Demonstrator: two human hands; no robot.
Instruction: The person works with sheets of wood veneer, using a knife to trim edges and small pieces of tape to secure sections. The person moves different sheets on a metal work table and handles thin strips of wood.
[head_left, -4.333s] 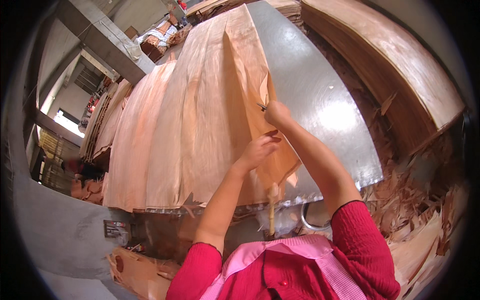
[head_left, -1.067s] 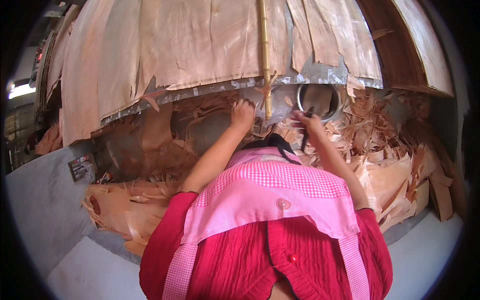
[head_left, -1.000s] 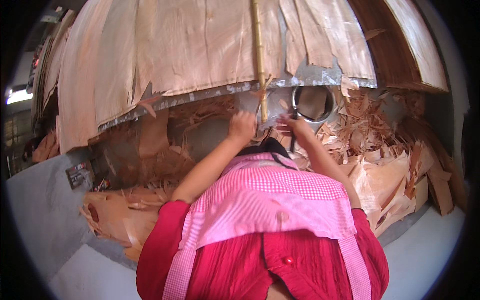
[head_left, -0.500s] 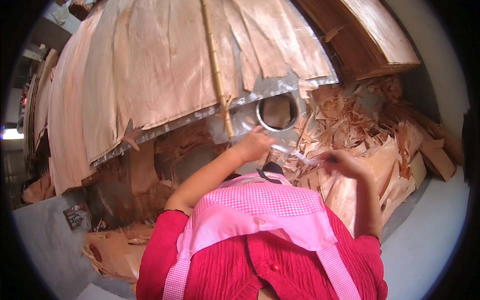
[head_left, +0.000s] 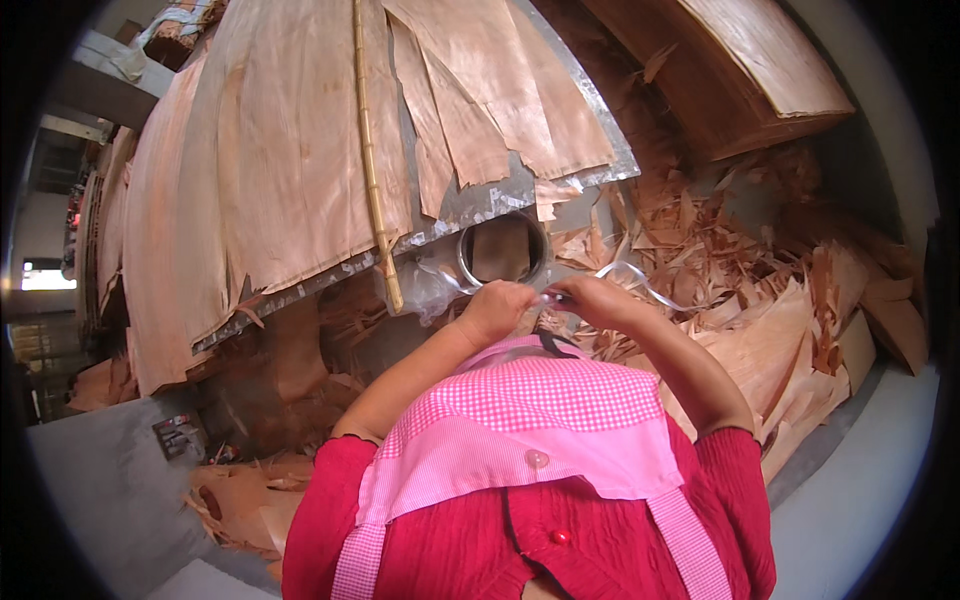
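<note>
Two hands (head_left: 497, 310) (head_left: 598, 302) — one pale strip (head_left: 650, 288)

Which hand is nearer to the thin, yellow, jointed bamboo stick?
Left. The left hand is apart from the bamboo stick, to its right; the right hand is farther right.

Window (head_left: 48, 278) is blowing out left. Stack (head_left: 765, 50) top is catching light; space under table (head_left: 500, 203) is sitting dim. Fisheye is bending edges, blacking corners.

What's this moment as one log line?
Left hand: close beside right hand | clear strip: curled beyond right hand | bamboo stick: lying on wood sheets, end overhanging
</note>
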